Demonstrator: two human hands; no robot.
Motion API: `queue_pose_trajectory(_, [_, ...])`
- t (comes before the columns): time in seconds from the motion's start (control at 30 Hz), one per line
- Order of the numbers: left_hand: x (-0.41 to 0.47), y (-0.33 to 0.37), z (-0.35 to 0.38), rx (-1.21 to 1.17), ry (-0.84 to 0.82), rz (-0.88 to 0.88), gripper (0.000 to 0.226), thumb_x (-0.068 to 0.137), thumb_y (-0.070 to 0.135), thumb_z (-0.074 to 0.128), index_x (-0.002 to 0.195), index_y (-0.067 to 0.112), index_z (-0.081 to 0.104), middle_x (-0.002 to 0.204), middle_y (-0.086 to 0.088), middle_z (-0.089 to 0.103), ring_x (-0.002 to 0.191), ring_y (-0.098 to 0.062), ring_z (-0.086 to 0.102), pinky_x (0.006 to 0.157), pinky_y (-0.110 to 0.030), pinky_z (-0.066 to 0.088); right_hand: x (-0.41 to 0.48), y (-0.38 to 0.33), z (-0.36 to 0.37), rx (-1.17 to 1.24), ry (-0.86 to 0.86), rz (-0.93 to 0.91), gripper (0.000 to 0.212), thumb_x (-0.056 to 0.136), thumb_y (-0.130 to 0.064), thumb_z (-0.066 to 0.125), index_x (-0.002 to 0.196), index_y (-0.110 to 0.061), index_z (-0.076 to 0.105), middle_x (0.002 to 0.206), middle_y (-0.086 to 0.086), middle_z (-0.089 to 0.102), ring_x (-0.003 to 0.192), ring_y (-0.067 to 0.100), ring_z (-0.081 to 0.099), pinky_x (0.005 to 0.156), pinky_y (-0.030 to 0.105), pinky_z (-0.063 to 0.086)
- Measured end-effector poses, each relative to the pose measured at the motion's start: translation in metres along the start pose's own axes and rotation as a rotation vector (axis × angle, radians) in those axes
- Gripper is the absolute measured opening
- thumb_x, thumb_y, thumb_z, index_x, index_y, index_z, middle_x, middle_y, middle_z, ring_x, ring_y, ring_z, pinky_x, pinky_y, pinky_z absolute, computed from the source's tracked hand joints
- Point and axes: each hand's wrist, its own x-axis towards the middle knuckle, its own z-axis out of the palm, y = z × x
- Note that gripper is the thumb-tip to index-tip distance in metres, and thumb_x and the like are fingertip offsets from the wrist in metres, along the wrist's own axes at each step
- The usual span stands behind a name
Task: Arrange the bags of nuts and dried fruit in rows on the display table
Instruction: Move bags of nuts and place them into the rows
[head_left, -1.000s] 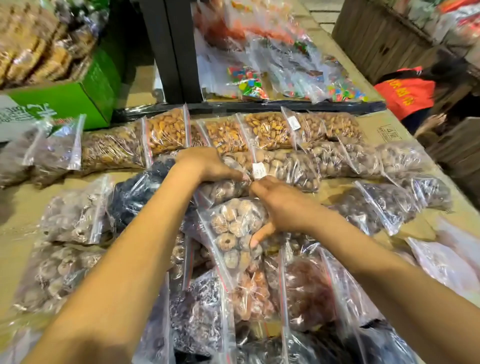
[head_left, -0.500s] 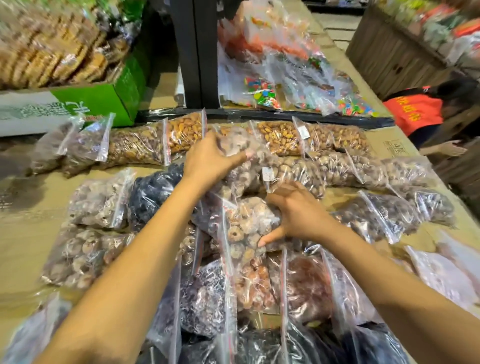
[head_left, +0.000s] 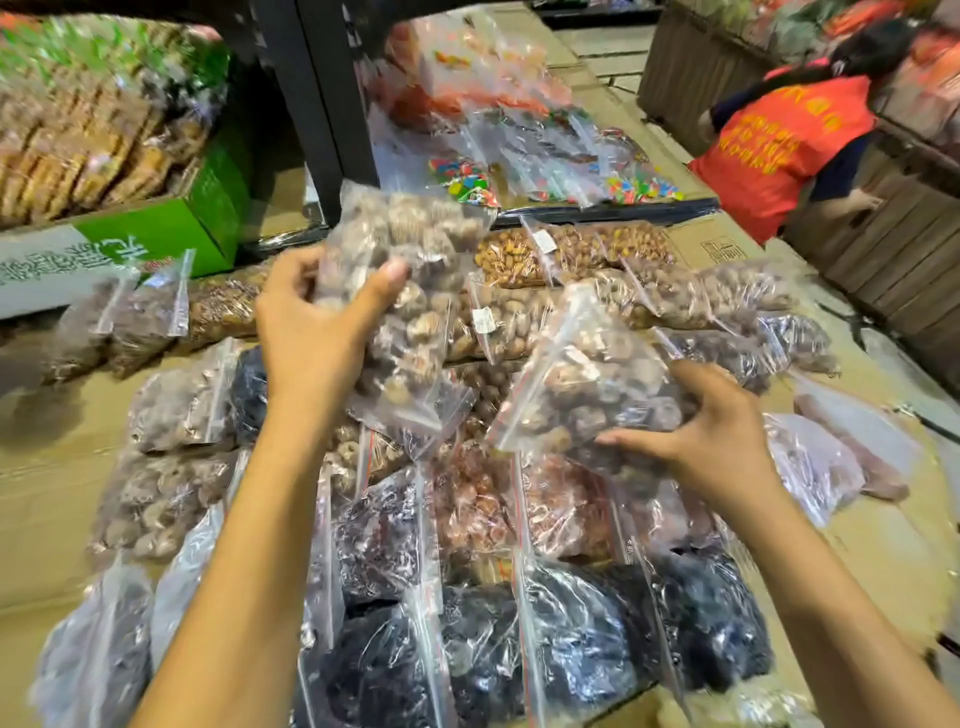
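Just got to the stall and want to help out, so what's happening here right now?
A person is sorting clear bags on the cardboard-covered table. The left hand holds up one bag of brown dried fruit; the right hand grips another bag. Rows of nut bags lie behind, dark fruit bags in front.

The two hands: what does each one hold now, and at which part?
The left hand holds a bag of brown dried fruit by its left edge; the right hand holds a second clear bag at its lower right side.
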Motion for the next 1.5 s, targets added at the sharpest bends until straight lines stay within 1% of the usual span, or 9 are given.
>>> queue_pose_trajectory(0.2, [-0.060, -0.023, -0.039, 0.050, -0.047, -0.111, 0.060, 0.060, 0.061, 0.078, 0.098, 0.018, 0.061, 0.087, -0.009, 0.070, 0.064, -0.029, 0.061, 0.060, -0.051, 0.054, -0.033, 0.036, 0.005, 0.196, 0.081, 0.262, 0.106, 0.035, -0.079, 0.076, 0.113, -0.009, 0.062, 0.102, 0.010, 0.070, 0.089, 0.032, 0.067, 0.081, 0.047, 0.056])
queue_pose_trajectory(0.4, [-0.142, -0.022, -0.091, 0.189, 0.010, -0.147, 0.044, 0.064, 0.060, 0.072, 0.098, 0.037, 0.055, 0.094, 0.013, 0.061, 0.080, 0.009, 0.055, 0.071, -0.010, 0.041, -0.057, 0.013, 0.022, 0.212, -0.029, 0.127, 0.091, 0.035, -0.076, 0.073, 0.086, -0.002, 0.066, 0.078, 0.018, 0.069, 0.059, 0.019, 0.055, 0.053, 0.023, 0.045])
queue_pose_trajectory(0.53, [-0.197, -0.018, -0.107, 0.275, 0.029, -0.164, 0.049, 0.071, 0.043, 0.067, 0.113, 0.017, 0.057, 0.116, -0.023, 0.059, 0.106, -0.038, 0.054, 0.090, -0.044, 0.047, -0.086, 0.010, 0.024, 0.269, -0.060, 0.059, 0.073, 0.043, -0.074, 0.075, 0.077, -0.010, 0.065, 0.076, 0.001, 0.070, 0.069, 0.010, 0.061, 0.062, 0.022, 0.047])
queue_pose_trajectory(0.67, [-0.230, -0.029, -0.124, 0.282, 0.019, -0.112, 0.036, 0.074, 0.052, 0.072, 0.105, 0.042, 0.057, 0.094, 0.010, 0.062, 0.079, -0.006, 0.053, 0.072, -0.007, 0.042, -0.112, 0.026, 0.020, 0.311, -0.004, 0.124, 0.088, 0.041, -0.082, 0.069, 0.093, -0.012, 0.069, 0.091, 0.001, 0.072, 0.090, 0.017, 0.066, 0.081, 0.035, 0.053])
queue_pose_trajectory(0.73, [-0.239, -0.034, -0.130, 0.360, -0.014, -0.082, 0.034, 0.072, 0.052, 0.071, 0.100, 0.038, 0.058, 0.086, -0.006, 0.058, 0.070, -0.015, 0.053, 0.067, -0.004, 0.036, -0.122, 0.029, 0.015, 0.357, -0.004, 0.185, 0.091, 0.037, -0.086, 0.066, 0.090, -0.012, 0.070, 0.084, 0.002, 0.072, 0.081, 0.013, 0.066, 0.072, 0.032, 0.052])
queue_pose_trajectory(0.83, [-0.250, -0.035, -0.136, 0.445, -0.059, -0.034, 0.041, 0.073, 0.051, 0.069, 0.102, 0.024, 0.059, 0.090, -0.017, 0.057, 0.083, -0.033, 0.054, 0.069, -0.010, 0.037, -0.138, 0.024, 0.007, 0.364, 0.031, 0.196, 0.084, 0.039, -0.085, 0.066, 0.077, -0.010, 0.067, 0.066, 0.012, 0.066, 0.059, 0.009, 0.055, 0.057, 0.028, 0.044])
queue_pose_trajectory(1.03, [-0.236, -0.040, -0.156, 0.372, -0.178, 0.016, 0.054, 0.070, 0.061, 0.063, 0.118, 0.038, 0.053, 0.116, 0.025, 0.054, 0.105, 0.017, 0.049, 0.084, 0.000, 0.035, -0.168, -0.007, 0.012, 0.254, 0.113, 0.188, 0.058, 0.047, -0.069, 0.074, 0.063, -0.016, 0.059, 0.058, 0.003, 0.060, 0.050, 0.002, 0.050, 0.054, 0.030, 0.041])
queue_pose_trajectory(1.2, [-0.190, -0.068, -0.201, 0.392, -0.296, 0.144, 0.053, 0.074, 0.055, 0.071, 0.121, 0.037, 0.054, 0.113, 0.022, 0.055, 0.104, 0.011, 0.050, 0.087, -0.002, 0.034, -0.182, -0.048, 0.063, 0.160, 0.241, 0.243, 0.092, 0.039, -0.086, 0.067, 0.078, -0.002, 0.061, 0.075, 0.027, 0.062, 0.063, 0.034, 0.060, 0.061, 0.043, 0.050])
queue_pose_trajectory(1.5, [-0.087, -0.118, -0.364, 0.202, -0.263, 0.018, 0.041, 0.072, 0.034, 0.080, 0.108, 0.033, 0.060, 0.103, 0.017, 0.064, 0.091, 0.011, 0.058, 0.080, -0.008, 0.044, -0.228, -0.178, 0.206, 0.217, 0.432, 0.327, 0.066, 0.050, -0.071, 0.066, 0.071, -0.009, 0.060, 0.062, 0.001, 0.058, 0.048, 0.001, 0.042, 0.050, 0.011, 0.036])
